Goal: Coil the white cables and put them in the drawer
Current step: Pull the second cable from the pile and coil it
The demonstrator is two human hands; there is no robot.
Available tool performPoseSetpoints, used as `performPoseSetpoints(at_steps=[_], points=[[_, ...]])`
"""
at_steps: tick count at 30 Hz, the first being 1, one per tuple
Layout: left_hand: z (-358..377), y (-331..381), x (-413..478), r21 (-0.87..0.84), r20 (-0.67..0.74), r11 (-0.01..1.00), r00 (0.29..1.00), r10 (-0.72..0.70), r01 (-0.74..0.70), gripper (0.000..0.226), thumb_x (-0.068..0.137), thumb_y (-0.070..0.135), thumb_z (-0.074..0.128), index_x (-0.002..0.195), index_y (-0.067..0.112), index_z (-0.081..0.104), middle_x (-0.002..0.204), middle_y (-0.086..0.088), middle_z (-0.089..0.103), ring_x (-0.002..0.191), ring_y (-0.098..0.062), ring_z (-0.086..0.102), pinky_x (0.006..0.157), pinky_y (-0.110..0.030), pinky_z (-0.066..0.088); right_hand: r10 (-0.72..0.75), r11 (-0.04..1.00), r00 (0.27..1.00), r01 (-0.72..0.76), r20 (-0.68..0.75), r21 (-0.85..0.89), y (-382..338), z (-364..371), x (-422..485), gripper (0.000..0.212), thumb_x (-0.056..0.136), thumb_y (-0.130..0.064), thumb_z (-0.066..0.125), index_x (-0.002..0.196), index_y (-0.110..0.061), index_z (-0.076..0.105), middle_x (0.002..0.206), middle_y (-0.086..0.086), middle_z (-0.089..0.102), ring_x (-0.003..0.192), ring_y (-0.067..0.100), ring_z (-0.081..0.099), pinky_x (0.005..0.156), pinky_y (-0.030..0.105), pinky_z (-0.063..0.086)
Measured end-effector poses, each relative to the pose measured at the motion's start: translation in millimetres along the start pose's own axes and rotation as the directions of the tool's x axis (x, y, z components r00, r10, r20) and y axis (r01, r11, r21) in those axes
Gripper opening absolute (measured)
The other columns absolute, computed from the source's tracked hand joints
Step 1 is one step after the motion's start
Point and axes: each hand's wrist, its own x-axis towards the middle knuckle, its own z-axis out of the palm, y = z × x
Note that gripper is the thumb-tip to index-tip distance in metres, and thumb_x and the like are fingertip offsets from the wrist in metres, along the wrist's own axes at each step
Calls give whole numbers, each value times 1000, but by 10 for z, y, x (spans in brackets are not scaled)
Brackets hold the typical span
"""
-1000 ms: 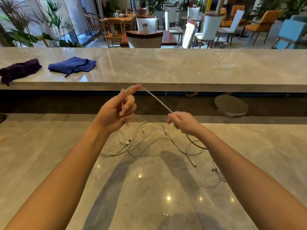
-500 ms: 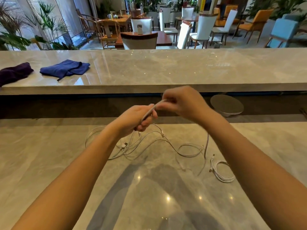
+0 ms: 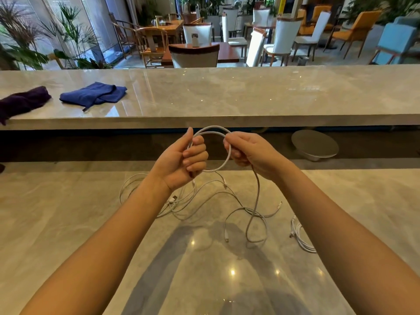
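Both forearms extended, left hand (image 3: 181, 161) fisted — thumb up, right hand (image 3: 248, 151) pinching, knuckles close

The near marble counter (image 3: 68, 235) is bare across its left part and front edge; passage there is unobstructed. Loose white cables (image 3: 204, 201) sprawl over the centre, directly below both raised hands. A small coiled cable (image 3: 300, 237) lies on the right, beside the right forearm. The upper counter (image 3: 250, 94) is open except a blue cloth (image 3: 95, 95) and purple cloth (image 3: 22, 102) at left.
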Motion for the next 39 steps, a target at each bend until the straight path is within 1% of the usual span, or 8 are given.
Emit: performPoseSetpoints(at_steps=[6,16,20,23,25,27,33,39], points=[[137,-79,12,-22,-6,998,998,57,-57,35,94,36,38,77,12,56,51,6,40,45,-7,37,48,-19,38,57,943,994,-22,-98,333,-20,39,72,37,96,-25,40,60,-19,46,53,-5,38,48,10,28,46,23,19],[315,267,50,-104,-229,898,889,397,-428,36,102,26,28,82,11,53,51,5,39,41,-6,32,41,-17,28,17,933,965,-109,-260,-343,319,-136,-100,26,98,-25,39,89,-13,61,62,-2,49,50,8,41,45,18,35],[372,368,88,229,-277,803,754,596,-551,26,102,26,28,95,13,50,65,2,56,50,-8,46,52,-20,41,138,766,984,-176,-109,-619,504,111,-162,22,98,-28,39,94,-17,57,70,-3,56,59,9,51,56,24,45],[323,258,120,829,-153,482,713,685,-285,18,103,22,26,104,16,43,86,-3,66,60,-12,60,64,-24,52,22,464,999,-31,-23,-885,356,297,-140,23,98,-31,38,100,-16,55,83,0,61,72,19,58,65,37,51],[246,106,123,974,-86,219,792,604,-61,17,103,22,28,104,15,44,85,-3,66,63,-10,63,65,-21,53,-199,284,979,96,39,-954,155,362,-123,22,98,-31,41,99,-16,56,84,2,64,72,21,60,64,39,50],[175,-6,87,993,-110,100,853,510,68,20,101,23,34,97,14,51,74,1,61,55,-2,58,55,-14,48,-384,265,920,196,83,-944,-50,354,-110,17,93,-32,51,95,-18,61,79,-2,64,68,15,56,61,34,47],[137,45,-47,924,-236,353,948,213,150,34,101,29,29,84,14,54,56,5,47,46,-7,40,49,-19,35,-462,370,887,188,-4,-910,-280,38,11,21,85,-36,61,93,-18,70,77,-6,65,67,8,55,65,30,50],[127,150,-135,657,-73,749,996,-53,88,36,100,30,26,83,13,54,52,7,40,41,-6,34,48,-20,30,-392,523,920,224,1,-822,-112,-91,91,24,92,-25,53,109,-15,66,95,1,68,84,13,61,76,27,50]])
